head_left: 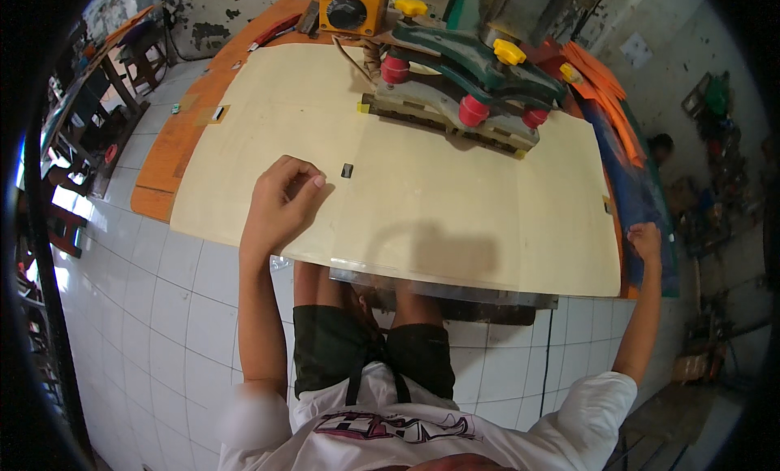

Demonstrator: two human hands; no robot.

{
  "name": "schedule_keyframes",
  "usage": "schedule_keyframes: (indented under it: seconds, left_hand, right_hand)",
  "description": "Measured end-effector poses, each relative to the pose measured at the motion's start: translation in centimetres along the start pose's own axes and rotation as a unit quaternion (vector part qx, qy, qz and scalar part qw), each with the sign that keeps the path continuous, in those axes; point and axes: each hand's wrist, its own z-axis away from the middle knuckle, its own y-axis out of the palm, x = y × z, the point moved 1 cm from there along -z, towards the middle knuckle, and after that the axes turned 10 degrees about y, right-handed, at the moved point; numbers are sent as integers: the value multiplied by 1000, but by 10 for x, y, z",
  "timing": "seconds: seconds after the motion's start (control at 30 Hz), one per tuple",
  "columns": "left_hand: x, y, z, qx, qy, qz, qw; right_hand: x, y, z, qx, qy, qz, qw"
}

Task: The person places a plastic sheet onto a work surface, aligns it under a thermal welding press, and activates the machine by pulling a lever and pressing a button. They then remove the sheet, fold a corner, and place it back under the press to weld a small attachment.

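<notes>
A large cream sheet (325,89) covers most of the table in front of me. Over its near left part hovers or rests my left hand (288,199), fingers curled and thumb against the fingertips; whatever they pinch, if anything, is hidden. Just right of those fingertips lies a small dark rectangular piece (347,170) on the sheet. Out at the far right, my right hand (646,239) is closed beside the blue sheet material (638,187); its grip is too small to make out. Another small dark mark (607,205) sits near the cream sheet's right edge.
A green and grey press head (471,73) with yellow and red knobs stands over the sheet's far side. Behind it is a yellow control box (352,10) with a black dial. Orange material (601,89) hangs at the right. Clear plastic (390,280) juts out along the near edge.
</notes>
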Motion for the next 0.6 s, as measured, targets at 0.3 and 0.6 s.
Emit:
schedule_keyframes:
  seconds: [0.3,0.6]
  left_hand:
    - [5,-4,1,-4,11,-1,1000]
    - [3,-2,1,8,-14,32,999]
  right_hand:
    - [23,-32,20,161,0,57,985]
    - [-32,-67,50,317,61,-58,945]
